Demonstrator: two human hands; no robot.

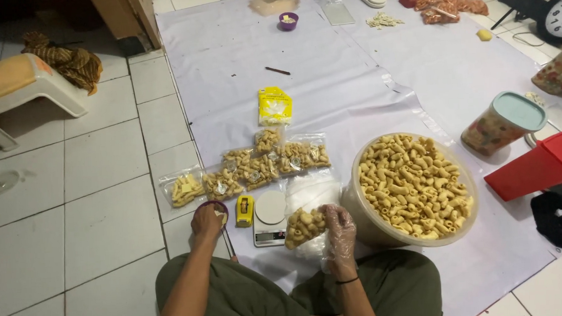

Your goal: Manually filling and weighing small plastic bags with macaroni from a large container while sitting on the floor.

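A small bag of snacks (pixel 304 226) is gripped by the gloved right hand (pixel 338 227), just beside the scale (pixel 270 218). The left hand (pixel 206 220) is dipped into a small bowl (pixel 210 208); whether anything is pinched cannot be told. With the bag seemingly unsealed, pieces could be spilled if it is tilted.

Two hands are being seen: the left hand (pixel 206 220) and the gloved right hand (pixel 338 227). One large bowl of snacks (pixel 413 187) and one small scale (pixel 270 217) are being shown. About six filled clear bags (pixel 256 168) are being counted in a row, plus one filled bag (pixel 304 227) being held. Two lidded jars (pixel 503 123) are being displayed at the right, and two small purple bowls (pixel 288 20).
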